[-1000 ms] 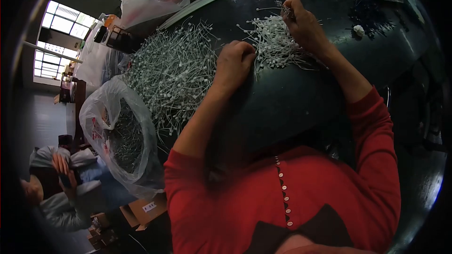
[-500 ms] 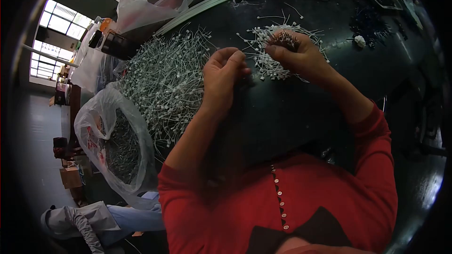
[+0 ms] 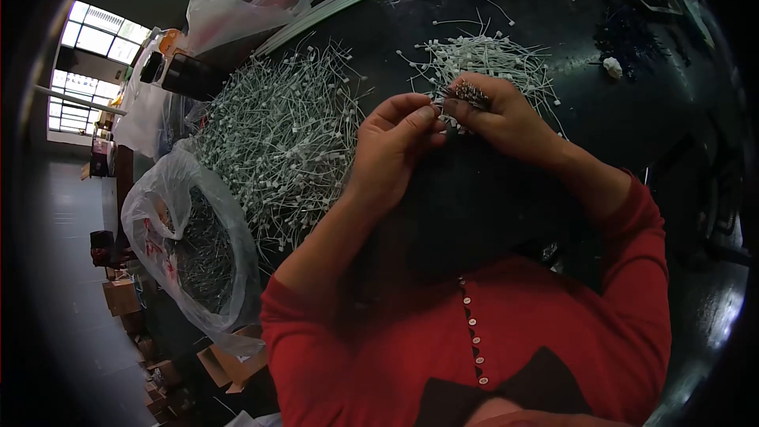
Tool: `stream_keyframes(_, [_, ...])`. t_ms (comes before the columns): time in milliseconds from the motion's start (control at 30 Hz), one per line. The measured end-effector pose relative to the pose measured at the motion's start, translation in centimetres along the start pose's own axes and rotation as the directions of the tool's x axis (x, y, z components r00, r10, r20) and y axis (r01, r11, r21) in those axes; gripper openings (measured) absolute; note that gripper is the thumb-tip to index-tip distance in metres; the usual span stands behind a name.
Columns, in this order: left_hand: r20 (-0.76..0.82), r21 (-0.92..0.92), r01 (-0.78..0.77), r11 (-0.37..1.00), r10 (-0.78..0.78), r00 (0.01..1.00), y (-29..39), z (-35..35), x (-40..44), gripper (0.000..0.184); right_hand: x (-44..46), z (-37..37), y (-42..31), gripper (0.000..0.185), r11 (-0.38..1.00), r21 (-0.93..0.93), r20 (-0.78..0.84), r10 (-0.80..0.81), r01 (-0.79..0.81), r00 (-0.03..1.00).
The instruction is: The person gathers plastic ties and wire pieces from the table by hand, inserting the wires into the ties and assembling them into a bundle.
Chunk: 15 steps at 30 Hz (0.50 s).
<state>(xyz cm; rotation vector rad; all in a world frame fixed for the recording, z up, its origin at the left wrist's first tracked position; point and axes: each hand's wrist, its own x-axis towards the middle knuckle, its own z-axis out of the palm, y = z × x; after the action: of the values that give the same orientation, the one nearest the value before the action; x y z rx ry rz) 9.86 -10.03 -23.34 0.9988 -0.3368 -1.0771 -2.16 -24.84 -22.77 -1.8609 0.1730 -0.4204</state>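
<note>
Metal-tipped bundle (image 3: 472, 95) sits clamped in the right grip (image 3: 512, 120), left grip (image 3: 387, 146) pinched together, white wires (image 3: 494, 55) beyond, plastic bag (image 3: 247, 269) leftward.

The left pile (image 3: 277, 134) and right pile (image 3: 498, 55) are white, the table (image 3: 601, 119) black, the bundle (image 3: 472, 95) speckled dark and pale. Far rods (image 3: 340, 9) are pale green. The near shirt (image 3: 379, 340) is red with white buttons (image 3: 472, 322) and a dark collar (image 3: 545, 383).

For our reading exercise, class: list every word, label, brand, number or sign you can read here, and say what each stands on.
Readable text: none.
Red markings on the open clear plastic bag: too blurred to read.
Larger heap of white-tipped wires and smaller heap: no lettering can be made out.
</note>
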Motion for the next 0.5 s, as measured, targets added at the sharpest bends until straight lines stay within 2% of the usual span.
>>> stream_keyframes(67, [0.047, 0.047, 0.014, 0.999, -0.016, 0.999, 0.07, 0.17, -0.17, 0.017, 0.17, -0.2, 0.16, 0.016, 0.997, 0.065, 0.038, 0.036, -0.039, 0.999])
stream_keyframes(167, [0.033, 0.068, 0.03, 0.997, -0.032, 0.999, 0.16, 0.11, -0.1, 0.016, 0.18, -0.17, -0.07, 0.017, 0.999, 0.027, 0.055, 0.016, -0.017, 0.998])
stream_keyframes(500, [0.062, 0.132, 0.024, 0.991, -0.032, 0.998, -0.39, 0.07, -0.28, 0.014, 0.04, 0.08, 0.58, 0.018, 0.998, 0.067, 0.055, -0.011, 0.008, 0.998])
